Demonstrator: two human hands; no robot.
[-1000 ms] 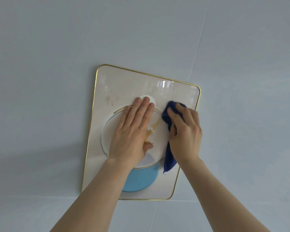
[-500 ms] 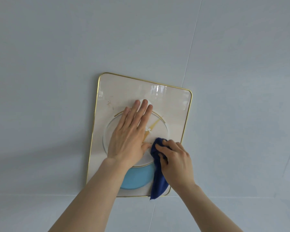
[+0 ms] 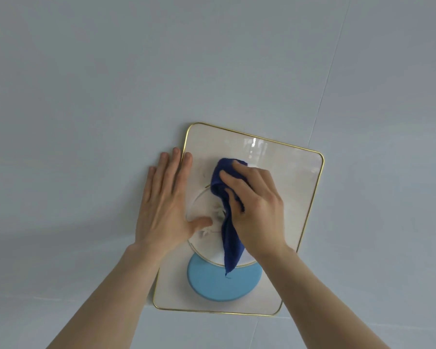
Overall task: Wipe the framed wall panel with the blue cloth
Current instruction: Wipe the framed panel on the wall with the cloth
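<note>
The framed wall panel (image 3: 292,177) is a white rounded rectangle with a thin gold rim, a gold-edged white circle and a light blue disc (image 3: 212,283) low on it. My right hand (image 3: 257,210) presses the dark blue cloth (image 3: 227,197) against the panel's upper middle; a tail of the cloth hangs down over the circle to the blue disc. My left hand (image 3: 164,205) lies flat with fingers apart over the panel's left edge, partly on the wall, its thumb on the white circle.
The panel hangs on a pale grey tiled wall (image 3: 111,84) with thin seams; one seam (image 3: 330,71) runs diagonally above the panel's right corner, another runs horizontally near the panel's bottom edge.
My right hand has carried the cloth from the panel's lower right up to its upper middle. My left hand has slid left from the circle to the panel's left edge.
</note>
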